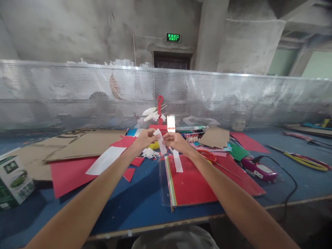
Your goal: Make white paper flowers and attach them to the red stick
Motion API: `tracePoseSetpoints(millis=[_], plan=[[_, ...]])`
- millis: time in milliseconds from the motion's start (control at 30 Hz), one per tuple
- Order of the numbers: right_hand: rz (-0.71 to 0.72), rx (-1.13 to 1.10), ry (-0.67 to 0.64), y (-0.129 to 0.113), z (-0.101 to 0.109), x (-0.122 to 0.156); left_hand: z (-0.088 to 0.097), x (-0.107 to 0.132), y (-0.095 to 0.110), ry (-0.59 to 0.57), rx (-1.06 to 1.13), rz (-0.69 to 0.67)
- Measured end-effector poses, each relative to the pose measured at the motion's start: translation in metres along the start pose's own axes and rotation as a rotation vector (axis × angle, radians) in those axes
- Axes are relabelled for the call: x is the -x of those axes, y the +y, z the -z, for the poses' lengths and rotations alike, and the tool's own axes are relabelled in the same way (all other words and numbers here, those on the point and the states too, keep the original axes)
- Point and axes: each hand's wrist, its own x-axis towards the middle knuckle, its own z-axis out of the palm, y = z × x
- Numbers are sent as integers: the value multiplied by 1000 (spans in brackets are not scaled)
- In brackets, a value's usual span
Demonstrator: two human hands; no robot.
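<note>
Between my hands is a white paper strip, held up above the table and slightly tilted. My left hand pinches its upper left edge. The fingers of my right hand are closed at its right side. Below my right hand, a second white strip lies on a stack of red paper in a clear sleeve. A yellow thing and a white stringy bundle are just under my left hand. A phone with a lit screen stands behind my hands.
On the left are cardboard sheets, a white sheet and a green-and-white carton. To the right lie red-handled scissors, a purple corded device and yellow-and-red-handled pliers. A perforated metal screen runs along the back.
</note>
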Motion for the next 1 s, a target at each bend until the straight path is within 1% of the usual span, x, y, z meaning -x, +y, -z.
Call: tracePoseSetpoints(millis=[133,200,267,333,400,500,600,800,933,1000], plan=[[11,60,53,7,4,-2,7,-3,-6,17,-80,-6],[30,88,64,10,7,-3,11,-4,-7,20,-166,-36],[49,126,48,13,9,-4,13,-3,-7,11,-283,-96],[89,188,15,15,9,-4,13,-2,-7,-40,-363,-179],[132,240,-43,15,9,-3,11,0,-8,-117,-364,-238],[159,237,-153,13,6,0,6,1,-10,-229,-332,-219],[173,209,-212,9,4,3,4,2,-11,-290,-359,-186],[152,198,-199,13,6,3,9,5,-4,-311,-428,-185],[176,215,-187,15,8,3,9,5,-4,-309,-491,-213],[202,234,-193,12,7,4,9,4,-6,-316,-458,-204]])
